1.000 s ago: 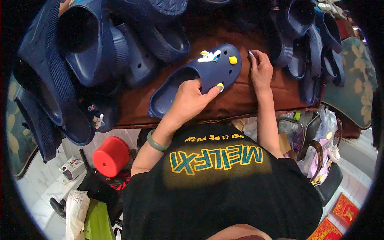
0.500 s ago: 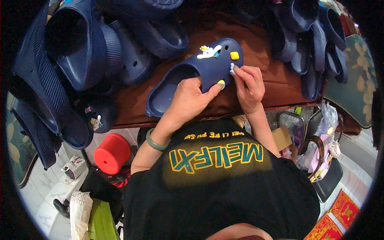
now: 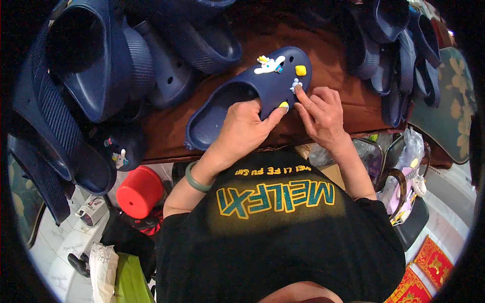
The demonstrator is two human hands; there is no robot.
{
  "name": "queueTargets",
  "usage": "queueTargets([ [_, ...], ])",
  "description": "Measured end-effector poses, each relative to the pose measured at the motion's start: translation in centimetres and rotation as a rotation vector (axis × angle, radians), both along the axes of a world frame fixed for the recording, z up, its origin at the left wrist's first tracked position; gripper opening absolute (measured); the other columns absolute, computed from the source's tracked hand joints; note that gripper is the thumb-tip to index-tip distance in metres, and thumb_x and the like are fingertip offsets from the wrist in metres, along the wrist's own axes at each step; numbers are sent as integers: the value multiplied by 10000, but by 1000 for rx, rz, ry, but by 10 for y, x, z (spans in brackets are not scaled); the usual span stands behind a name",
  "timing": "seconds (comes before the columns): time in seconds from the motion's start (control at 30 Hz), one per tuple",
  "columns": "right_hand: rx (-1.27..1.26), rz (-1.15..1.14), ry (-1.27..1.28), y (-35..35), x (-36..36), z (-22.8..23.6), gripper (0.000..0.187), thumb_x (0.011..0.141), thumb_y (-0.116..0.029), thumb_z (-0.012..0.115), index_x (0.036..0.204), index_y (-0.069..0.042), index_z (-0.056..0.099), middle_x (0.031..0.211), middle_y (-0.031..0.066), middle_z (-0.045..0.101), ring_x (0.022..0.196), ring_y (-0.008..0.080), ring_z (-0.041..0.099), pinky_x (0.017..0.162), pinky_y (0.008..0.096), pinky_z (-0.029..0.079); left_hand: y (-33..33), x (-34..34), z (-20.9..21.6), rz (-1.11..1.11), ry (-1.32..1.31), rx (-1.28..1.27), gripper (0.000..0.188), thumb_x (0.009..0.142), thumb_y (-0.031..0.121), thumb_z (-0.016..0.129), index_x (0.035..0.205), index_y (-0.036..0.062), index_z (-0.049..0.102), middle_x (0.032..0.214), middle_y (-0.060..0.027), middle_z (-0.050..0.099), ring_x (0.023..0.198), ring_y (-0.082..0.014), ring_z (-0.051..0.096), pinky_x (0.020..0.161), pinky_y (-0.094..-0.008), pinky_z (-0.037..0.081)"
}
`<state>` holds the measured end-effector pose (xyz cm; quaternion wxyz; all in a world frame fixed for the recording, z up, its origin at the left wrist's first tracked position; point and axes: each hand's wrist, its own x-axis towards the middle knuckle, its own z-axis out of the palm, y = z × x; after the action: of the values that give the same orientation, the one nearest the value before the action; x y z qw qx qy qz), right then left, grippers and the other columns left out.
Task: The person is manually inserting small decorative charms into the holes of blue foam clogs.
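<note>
A navy foam clog point(image 3: 275, 86) lies tilted on the brown cloth, its toe toward the far right. My left hand point(image 3: 242, 126) grips it at the foot opening, thumb on top and fingers hidden inside. A yellow and white patch sits at the thumb tip; I cannot tell whether it is a charm. On the clog's upper are a white long-eared character charm point(image 3: 269, 64) and a yellow square charm point(image 3: 300, 70). My right hand point(image 3: 323, 113) presses its index fingertip on a pale blue flower-like charm point(image 3: 295, 83), thumb apart and other fingers bent.
Many navy clogs point(image 3: 83, 60) are piled at the left, one dark clog point(image 3: 126, 149) bearing charms. More clogs point(image 3: 364, 55) stand at the far right on the brown cloth point(image 3: 323, 50). Below the table are a red stool point(image 3: 140, 192), bags point(image 3: 132, 278) and a chair point(image 3: 414, 222).
My right hand has gone from pinching the pale blue charm to pressing it with the index finger, the thumb moving away. The clog has shifted slightly right.
</note>
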<state>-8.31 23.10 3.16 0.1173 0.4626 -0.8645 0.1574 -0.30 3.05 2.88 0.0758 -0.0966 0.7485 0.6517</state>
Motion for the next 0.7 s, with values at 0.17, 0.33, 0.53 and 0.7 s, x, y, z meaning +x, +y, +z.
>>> queueTargets([
  [0.17, -40, -10, -248, -1, -2, 13, 374, 829, -83, 677, 1198, -35, 646, 638, 87, 536, 616, 253, 508, 617, 381, 403, 1, -2, -5, 68, 137, -132, 360, 847, 324, 694, 855, -36, 682, 712, -247, 639, 690, -407, 649, 611, -443, 502],
  [0.33, -213, -98, -227, -6, 8, -1, 356, 826, -122, 690, 1178, -78, 659, 609, 82, 543, 556, 253, 546, 528, 383, 428, 1, -5, 7, 32, 157, -86, 303, 845, 271, 705, 1010, 17, 691, 892, -202, 697, 870, -357, 683, 731, -392, 531],
  [0.53, -449, -102, -246, -3, 17, -22, 359, 817, -82, 694, 1174, -80, 662, 618, 98, 541, 545, 252, 533, 526, 374, 418, 4, 3, 1, 35, 84, -77, 339, 845, 270, 713, 1028, -13, 678, 903, -164, 718, 858, -235, 707, 731, -340, 525],
  [0.7, -758, -116, -455, 2, 17, -31, 320, 870, 1, 618, 1190, 11, 613, 709, 93, 561, 625, 154, 540, 629, 279, 464, 7, 0, 17, 30, 31, -10, 354, 847, 227, 723, 1078, -35, 661, 994, -92, 708, 898, -151, 646, 803, -304, 504],
])
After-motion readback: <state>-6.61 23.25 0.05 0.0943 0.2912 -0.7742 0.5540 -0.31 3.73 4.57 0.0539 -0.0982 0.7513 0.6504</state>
